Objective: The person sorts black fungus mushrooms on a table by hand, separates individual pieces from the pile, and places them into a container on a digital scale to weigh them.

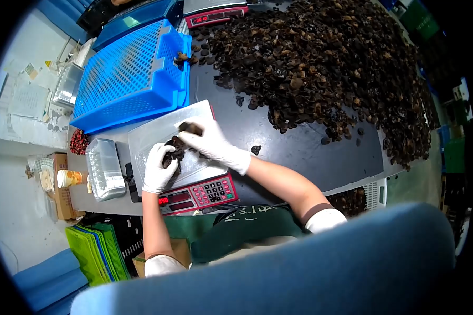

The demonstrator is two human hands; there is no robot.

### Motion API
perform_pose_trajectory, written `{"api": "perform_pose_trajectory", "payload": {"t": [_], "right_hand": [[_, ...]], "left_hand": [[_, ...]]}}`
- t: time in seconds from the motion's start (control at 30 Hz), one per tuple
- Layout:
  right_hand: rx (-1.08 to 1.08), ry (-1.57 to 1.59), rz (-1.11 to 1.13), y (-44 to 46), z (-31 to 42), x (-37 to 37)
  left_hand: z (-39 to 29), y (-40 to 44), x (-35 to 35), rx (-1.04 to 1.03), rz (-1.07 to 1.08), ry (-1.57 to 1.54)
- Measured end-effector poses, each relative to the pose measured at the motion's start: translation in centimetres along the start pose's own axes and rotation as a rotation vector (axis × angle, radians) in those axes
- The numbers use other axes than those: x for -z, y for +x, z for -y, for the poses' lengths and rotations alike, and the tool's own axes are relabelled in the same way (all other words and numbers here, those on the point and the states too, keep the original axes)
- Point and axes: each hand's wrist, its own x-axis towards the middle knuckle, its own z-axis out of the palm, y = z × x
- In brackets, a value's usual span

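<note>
My left hand [156,170], in a white glove, curls around a clump of dark brown mushroom-like pieces [174,152] above the weighing scale [215,191]. Close beside it, my gloved right hand [210,143] is closed on more of these dark pieces [190,128]. Under both hands lies the scale's pale metal pan [198,111], and what looks like a clear plastic tray rests on it, partly hidden by the hands. The scale has a red front with a keypad and lit red digits, some covered by my left wrist.
A large heap of the dark pieces [310,68] spreads over the table's right and far side. Blue plastic crates [126,79] stand at the back left. Stacked clear trays [105,169], a paper cup [71,178] and red items [79,142] are leftward. A second scale [215,16] stands behind.
</note>
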Motion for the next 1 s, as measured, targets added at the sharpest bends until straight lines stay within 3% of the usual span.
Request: {"api": "perform_pose_trajectory", "payload": {"t": [0.07, 0.13, 0.17, 0.2, 0.27, 0.33, 0.37, 0.4, 0.53, 0.6, 0.67, 0.8, 0.87, 0.93, 1.0], "right_hand": [[0.316, -0.276, 0.028, 1.6, -3.2, -1.6], [0.364, -0.725, 0.276, 2.4, -3.6, -1.6], [0.423, -0.903, 0.248, 1.5, -4.4, -2.0], [0.402, -0.988, 0.297, 1.1, -4.4, -2.0], [0.657, -0.917, 0.17, 0.9, -5.0, -1.8], [0.492, -0.53, 0.259, 1.2, -2.1, -0.4], [0.409, -0.433, 0.138, 0.7, -1.7, 0.4], [0.133, -0.252, 0.075, -0.3, -0.4, 1.8], [0.319, -0.784, -0.24, -2.6, -5.6, 9.7], [0.192, -1.17, -0.121, -5.5, -7.8, 12.1], [0.251, -1.369, -0.113, -9.0, -9.8, 12.6], [0.213, -1.194, -0.1, -11.8, -12.6, 13.8], [0.128, -0.741, -0.301, -11.2, -12.1, 13.6], [0.258, -0.621, -0.425, -9.6, -8.7, 11.2], [0.362, -0.556, -0.384, -8.1, -4.6, 7.8]], "left_hand": [[1.0, -0.6, 0.6, -0.015, -0.054, 0.049], [1.0, -0.9, 1.6, -0.055, -0.052, 0.13], [0.8, -1.3, 2.0, -0.055, -0.074, 0.172], [0.6, -1.7, 2.3, -0.052, -0.096, 0.214], [1.2, -2.6, 2.7, -0.049, -0.104, 0.221], [0.7, -3.1, 3.2, -0.023, -0.127, 0.21], [1.1, -3.5, 3.2, 0.007, -0.135, 0.221], [1.1, -3.9, 3.3, 0.019, -0.145, 0.226], [1.1, -5.1, 3.2, 0.031, -0.165, 0.318], [1.3, -5.3, 2.7, 0.034, -0.126, 0.373], [1.6, -5.1, 2.3, 0.015, -0.114, 0.408], [1.1, -4.4, 1.8, 0.009, -0.11, 0.351], [0.8, -4.0, 1.6, -0.007, -0.093, 0.338], [0.9, -4.0, 1.2, -0.012, -0.109, 0.326], [0.6, -3.7, 1.2, -0.024, -0.092, 0.306]]}}
